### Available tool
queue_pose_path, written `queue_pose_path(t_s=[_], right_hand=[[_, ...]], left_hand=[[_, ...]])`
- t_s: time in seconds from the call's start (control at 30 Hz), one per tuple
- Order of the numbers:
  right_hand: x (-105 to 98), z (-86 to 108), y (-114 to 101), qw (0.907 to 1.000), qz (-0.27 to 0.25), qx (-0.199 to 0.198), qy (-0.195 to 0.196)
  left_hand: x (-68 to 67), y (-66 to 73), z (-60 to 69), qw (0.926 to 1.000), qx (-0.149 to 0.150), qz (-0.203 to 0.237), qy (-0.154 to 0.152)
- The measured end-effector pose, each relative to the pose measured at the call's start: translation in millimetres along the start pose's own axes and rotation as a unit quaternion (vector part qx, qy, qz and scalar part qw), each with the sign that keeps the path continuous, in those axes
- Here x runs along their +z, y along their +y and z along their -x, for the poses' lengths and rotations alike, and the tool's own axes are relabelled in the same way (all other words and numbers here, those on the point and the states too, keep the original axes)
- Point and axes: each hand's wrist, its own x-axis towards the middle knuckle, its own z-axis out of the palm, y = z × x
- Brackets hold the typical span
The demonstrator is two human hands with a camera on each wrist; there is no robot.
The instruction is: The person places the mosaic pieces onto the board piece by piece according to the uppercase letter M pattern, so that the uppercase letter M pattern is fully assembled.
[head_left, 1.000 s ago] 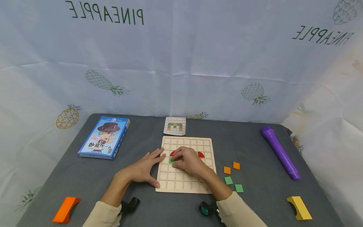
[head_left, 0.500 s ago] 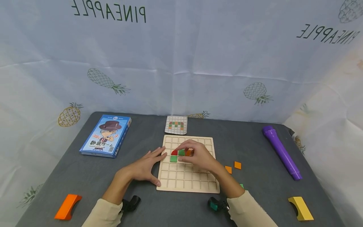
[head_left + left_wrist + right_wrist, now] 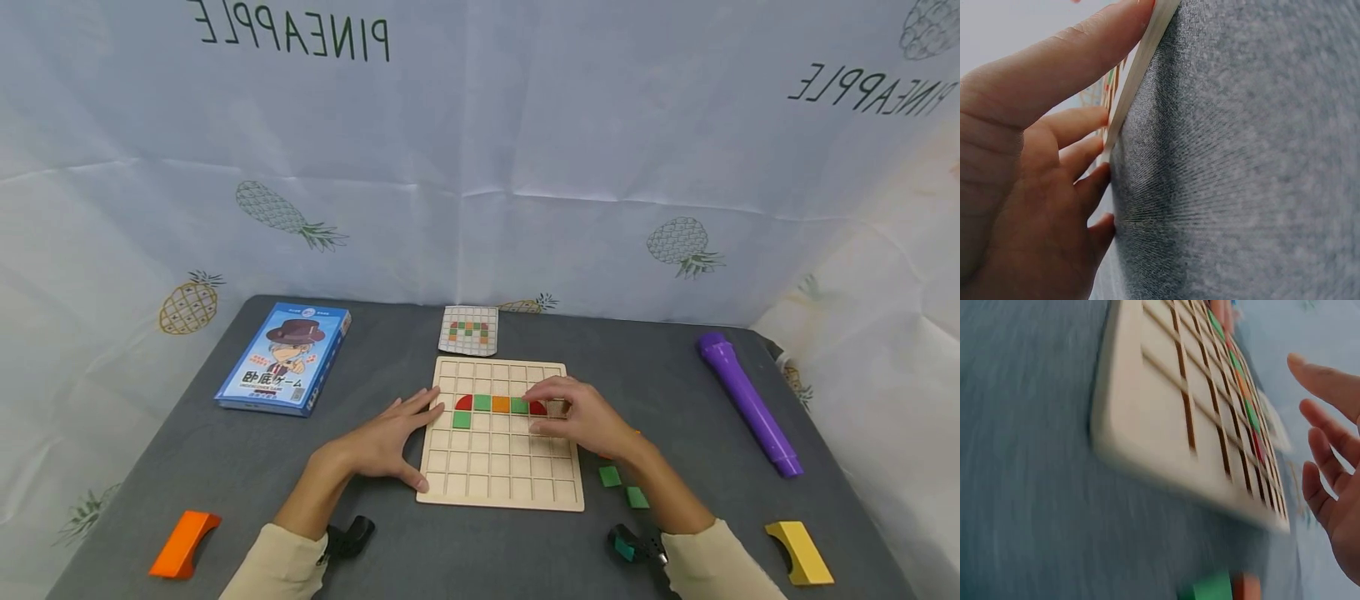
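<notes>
Wooden grid board set flat on the dark table; its left edge is touched by the left hand, fingers spread, nothing gripped. Right hand is held over the board's right side, thumb and fingers parted, nothing seen between them. Tile row is seated in the grid, with a green tile below its left end; loose green tiles are left near the right edge. Tiles judged light, stiff, smooth, best pinched by opposite edges; board probably light, rigid, best steadied at its rim.
</notes>
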Motion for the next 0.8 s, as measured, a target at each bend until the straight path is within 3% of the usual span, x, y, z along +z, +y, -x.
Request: queue_pose_path(t_s=[0.2,0.37,0.8], right_hand=[[-32.0,26.6,15.8,0.9977,0.051,0.035,0.028],[-49.2,48.5,26.4,0.9949,0.081,0.037,0.048],[-45.4,90.0,37.9,0.9919,0.099,0.054,0.057]], left_hand=[[0.4,-0.4,-1.3,1.0000,-0.004,-0.001,0.002],[0.4,-0.9,-1.1,1.0000,-0.003,0.002,0.001],[0.0,-0.4,-1.2,1.0000,-0.005,0.004,-0.001]])
